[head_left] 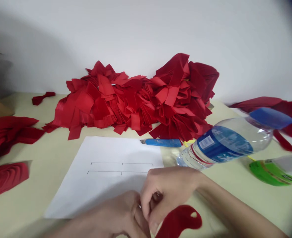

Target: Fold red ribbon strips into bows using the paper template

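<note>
My left hand point(129, 211) and my right hand point(172, 186) meet at the bottom middle, fingers bent and pressed close together over the lower edge of a white paper sheet point(106, 150). A dark red velvety strip point(179, 218) comes out beside my right thumb and curls to the right; its rounded end shows a small pale spot. The right fingers are closed on this strip. What the left fingers pinch is hidden between the hands. Thin ruled lines with tick marks are printed on the paper. Across its top right corner lies a blue utility knife point(163, 142).
A large heap of red cloth strips point(136, 102) stands against the white wall point(136, 29). More red stacks lie at left point(7, 178) and far right point(290, 115). A blue-capped water bottle point(225, 142) and a green-labelled bottle point(272, 173) are beside my right arm. A small red bow point(43, 97) lies back left.
</note>
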{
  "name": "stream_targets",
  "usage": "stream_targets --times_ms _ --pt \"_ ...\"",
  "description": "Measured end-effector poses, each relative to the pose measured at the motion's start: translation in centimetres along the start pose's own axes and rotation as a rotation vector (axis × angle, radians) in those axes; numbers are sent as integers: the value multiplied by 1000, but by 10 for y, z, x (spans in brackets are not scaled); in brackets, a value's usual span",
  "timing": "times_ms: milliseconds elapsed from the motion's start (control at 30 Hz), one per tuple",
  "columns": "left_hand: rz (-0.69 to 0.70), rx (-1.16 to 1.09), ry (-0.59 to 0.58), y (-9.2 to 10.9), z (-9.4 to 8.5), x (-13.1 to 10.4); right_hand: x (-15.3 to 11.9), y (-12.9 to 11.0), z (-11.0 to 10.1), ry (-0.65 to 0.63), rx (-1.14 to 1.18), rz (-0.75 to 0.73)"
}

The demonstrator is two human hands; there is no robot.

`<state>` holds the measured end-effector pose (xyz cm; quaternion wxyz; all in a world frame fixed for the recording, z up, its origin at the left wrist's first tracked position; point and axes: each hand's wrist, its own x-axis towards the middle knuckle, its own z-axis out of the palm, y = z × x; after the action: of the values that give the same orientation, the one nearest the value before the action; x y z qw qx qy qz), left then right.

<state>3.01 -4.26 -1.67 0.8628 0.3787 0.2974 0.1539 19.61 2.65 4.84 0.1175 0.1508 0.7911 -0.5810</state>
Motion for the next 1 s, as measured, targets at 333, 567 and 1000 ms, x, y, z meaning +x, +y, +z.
stream_targets --times_ms 333,567,1000 --pt "257 -199 436 22 -18 -2 -9 -22 34 778 -625 257" --pt "429 -204 307 25 -16 -4 -12 -17 1 618 -59 194" --pt "94 -40 160 29 -3 -7 -9 15 -12 213 242 92"
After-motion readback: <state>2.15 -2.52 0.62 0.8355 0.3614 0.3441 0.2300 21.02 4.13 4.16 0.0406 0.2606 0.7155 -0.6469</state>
